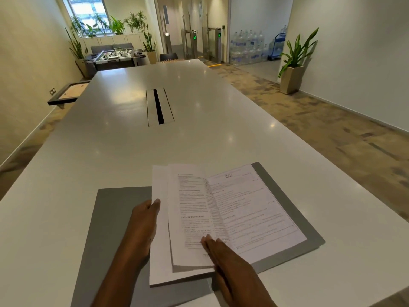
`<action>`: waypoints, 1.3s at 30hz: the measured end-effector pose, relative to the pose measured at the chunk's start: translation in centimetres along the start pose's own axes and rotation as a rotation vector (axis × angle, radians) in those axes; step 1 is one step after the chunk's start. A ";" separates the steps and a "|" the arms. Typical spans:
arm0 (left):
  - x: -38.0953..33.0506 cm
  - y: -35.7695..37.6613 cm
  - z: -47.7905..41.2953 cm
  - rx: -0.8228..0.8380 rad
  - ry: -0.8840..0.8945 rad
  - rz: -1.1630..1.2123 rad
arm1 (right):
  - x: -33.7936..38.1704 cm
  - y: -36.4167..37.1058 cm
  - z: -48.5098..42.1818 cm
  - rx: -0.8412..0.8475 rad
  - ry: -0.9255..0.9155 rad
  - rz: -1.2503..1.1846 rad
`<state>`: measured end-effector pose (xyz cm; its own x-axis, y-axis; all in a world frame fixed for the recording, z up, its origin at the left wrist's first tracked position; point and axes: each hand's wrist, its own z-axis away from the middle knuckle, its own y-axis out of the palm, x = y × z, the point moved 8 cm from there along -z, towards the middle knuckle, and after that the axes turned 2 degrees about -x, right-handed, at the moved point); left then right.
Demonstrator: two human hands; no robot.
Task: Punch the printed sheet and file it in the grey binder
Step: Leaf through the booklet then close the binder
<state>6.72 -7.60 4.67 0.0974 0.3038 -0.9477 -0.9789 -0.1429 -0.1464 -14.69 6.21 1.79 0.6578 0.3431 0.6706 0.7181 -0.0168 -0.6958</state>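
The grey binder (115, 220) lies open on the white table (110, 140) in front of me. A stack of printed sheets (254, 209) rests flat on its right half. My left hand (143, 222) holds up a bundle of turned pages (190, 213) at their left edge, thumb over the paper. These pages stand partly raised above the binder's spine. My right hand (230, 262) lies flat, fingers together, pressing on the lower part of the pages near the spine. No hole punch is in view.
A cable slot (159, 106) runs along the middle of the table. A framed board (68, 94) sticks out past the table's left edge. Potted plants, a foosball table (115, 56) and stacked water bottles (250, 47) stand far behind.
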 end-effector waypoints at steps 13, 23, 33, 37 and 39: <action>0.4 0.1 0.8 0.046 0.109 -0.074 | -0.7 -2.7 0.8 -0.209 0.180 -0.053; 0.8 -0.4 0.7 0.045 0.117 -0.076 | -10.0 -5.2 4.5 -0.239 0.829 0.556; 0.9 -0.3 0.5 0.053 0.130 -0.055 | -10.1 -4.9 4.7 -0.214 0.838 0.565; 0.8 -0.1 0.5 0.065 0.136 -0.047 | -9.8 -5.4 4.5 -0.199 0.858 0.558; 0.8 -0.1 0.5 0.066 0.141 -0.048 | -9.7 -5.5 4.5 -0.210 0.871 0.546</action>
<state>6.78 -6.87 4.10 0.1639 0.1732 -0.9711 -0.9817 -0.0679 -0.1779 -26.05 7.19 -2.01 0.7806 -0.5537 0.2899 0.2445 -0.1565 -0.9570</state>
